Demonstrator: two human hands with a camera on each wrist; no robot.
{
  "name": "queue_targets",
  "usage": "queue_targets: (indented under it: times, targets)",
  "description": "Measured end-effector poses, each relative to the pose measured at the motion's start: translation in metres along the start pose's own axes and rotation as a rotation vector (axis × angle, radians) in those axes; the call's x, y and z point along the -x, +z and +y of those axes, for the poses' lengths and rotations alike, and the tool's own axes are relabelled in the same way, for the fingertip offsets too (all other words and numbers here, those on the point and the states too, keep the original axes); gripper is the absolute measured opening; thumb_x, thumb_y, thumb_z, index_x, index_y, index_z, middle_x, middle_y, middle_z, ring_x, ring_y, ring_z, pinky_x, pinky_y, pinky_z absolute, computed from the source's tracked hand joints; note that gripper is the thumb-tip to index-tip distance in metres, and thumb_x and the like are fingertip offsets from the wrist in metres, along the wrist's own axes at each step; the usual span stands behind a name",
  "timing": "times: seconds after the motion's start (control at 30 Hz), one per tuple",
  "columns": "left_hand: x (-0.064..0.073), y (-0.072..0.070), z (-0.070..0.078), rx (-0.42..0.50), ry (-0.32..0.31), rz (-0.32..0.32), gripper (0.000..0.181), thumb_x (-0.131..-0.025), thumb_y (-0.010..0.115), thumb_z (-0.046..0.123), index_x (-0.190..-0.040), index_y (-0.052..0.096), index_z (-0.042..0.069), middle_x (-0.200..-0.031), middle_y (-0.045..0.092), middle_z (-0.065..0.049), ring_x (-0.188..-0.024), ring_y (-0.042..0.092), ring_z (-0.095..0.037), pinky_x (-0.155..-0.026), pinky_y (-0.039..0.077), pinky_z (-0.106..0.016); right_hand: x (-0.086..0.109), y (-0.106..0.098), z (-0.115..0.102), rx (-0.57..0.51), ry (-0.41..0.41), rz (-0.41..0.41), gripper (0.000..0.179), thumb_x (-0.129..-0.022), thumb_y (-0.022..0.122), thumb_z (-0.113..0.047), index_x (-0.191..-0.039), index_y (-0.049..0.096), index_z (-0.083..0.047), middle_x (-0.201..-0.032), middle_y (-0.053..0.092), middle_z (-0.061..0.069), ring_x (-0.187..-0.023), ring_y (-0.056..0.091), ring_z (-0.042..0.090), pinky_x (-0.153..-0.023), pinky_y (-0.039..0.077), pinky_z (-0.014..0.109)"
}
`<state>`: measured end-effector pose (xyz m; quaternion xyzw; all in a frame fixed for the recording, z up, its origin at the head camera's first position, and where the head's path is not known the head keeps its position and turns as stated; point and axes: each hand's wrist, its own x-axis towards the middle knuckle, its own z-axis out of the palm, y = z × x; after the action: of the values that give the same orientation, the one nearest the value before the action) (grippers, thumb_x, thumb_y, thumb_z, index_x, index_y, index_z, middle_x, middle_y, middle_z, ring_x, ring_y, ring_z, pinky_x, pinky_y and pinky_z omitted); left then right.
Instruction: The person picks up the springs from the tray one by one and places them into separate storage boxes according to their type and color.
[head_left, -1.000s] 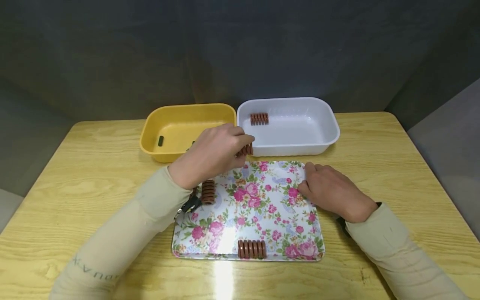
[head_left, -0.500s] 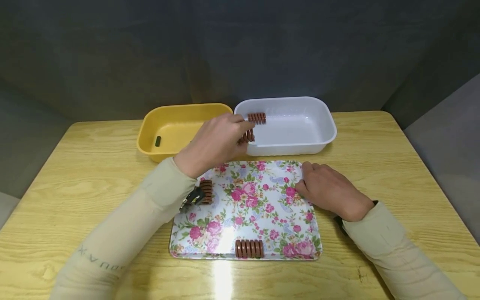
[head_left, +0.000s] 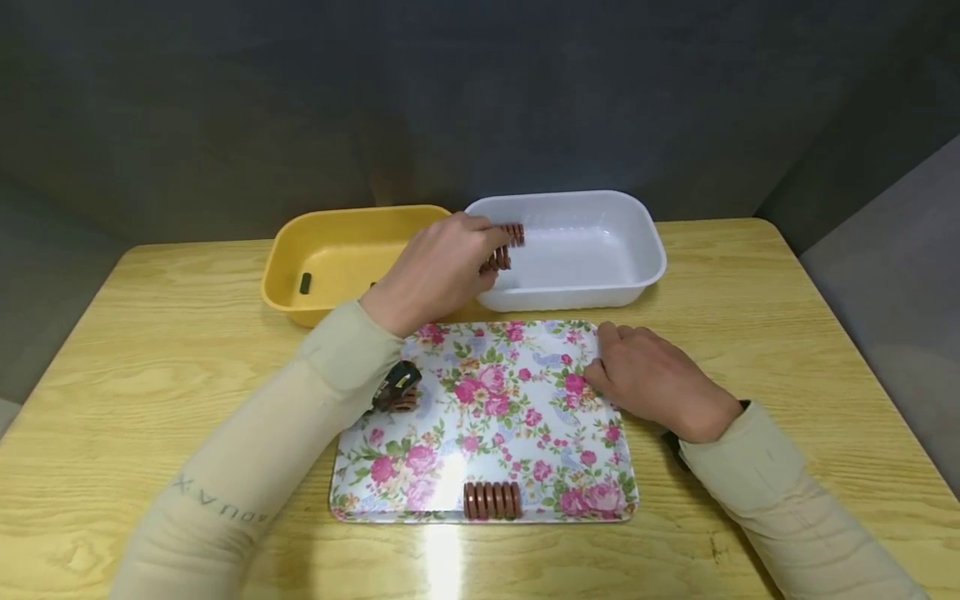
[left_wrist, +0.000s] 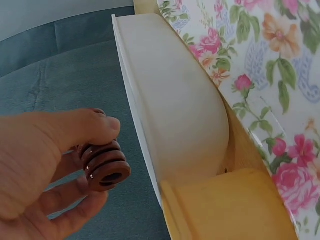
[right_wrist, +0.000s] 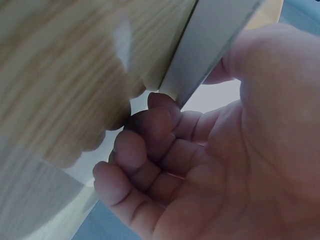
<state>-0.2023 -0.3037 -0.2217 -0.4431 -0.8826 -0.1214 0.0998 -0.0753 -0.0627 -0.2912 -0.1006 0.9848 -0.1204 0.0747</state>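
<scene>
My left hand [head_left: 442, 265] pinches a brown coil spring [left_wrist: 106, 167] between thumb and fingers, over the left end of the white bin [head_left: 577, 296]. Inside that bin, another brown spring [head_left: 515, 234] lies near the back wall, partly covered by the hand in the head view. My right hand [head_left: 660, 379] grips the right edge of the floral tray [head_left: 525, 450], thumb on top and fingers curled at the rim [right_wrist: 210, 45]. A spring [head_left: 492, 500] lies along the tray's front edge. At the tray's left, one more spring [head_left: 405, 402] is mostly hidden by the left wrist's camera.
A yellow bin [head_left: 352, 218] adjoins the white one on the left, with a small dark green piece [head_left: 305, 283] inside. Both bins stand behind the tray on a wooden table [head_left: 150, 375]. A dark curtain [head_left: 480, 100] hangs behind the table.
My left hand has moved forward and up with the spring, from the bins' front edges to over the white bin. The right hand keeps its place on the tray; the view shifts slightly.
</scene>
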Motion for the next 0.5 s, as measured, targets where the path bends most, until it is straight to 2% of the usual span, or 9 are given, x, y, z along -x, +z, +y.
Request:
queue_targets:
  times: [0.2, 0.5]
  targets:
    - [-0.007, 0.004, 0.0, 0.027, -0.014, -0.017, 0.031, -0.096, 0.073, 0.016, -0.126, 0.073, 0.009, -0.115, 0.077, -0.006, -0.1, 0.071, -0.022, -0.084, 0.061, -0.034, 0.002, -0.001, -0.002, -0.008, -0.001, 0.004, 0.018, -0.101, 0.049, -0.019, -0.088, 0.048, -0.007, -0.071, 0.047, 0.006, -0.064, 0.042, 0.018, -0.06, 0.035, 0.028]
    - [-0.016, 0.012, 0.003, 0.013, -0.004, -0.034, 0.016, -0.098, 0.07, 0.016, -0.11, 0.076, 0.008, -0.104, 0.077, -0.005, -0.095, 0.068, -0.021, -0.084, 0.059, -0.032, 0.005, -0.001, -0.005, -0.004, 0.007, 0.005, 0.018, -0.101, 0.049, -0.019, -0.088, 0.048, -0.007, -0.071, 0.048, 0.006, -0.064, 0.044, 0.019, -0.06, 0.035, 0.029]
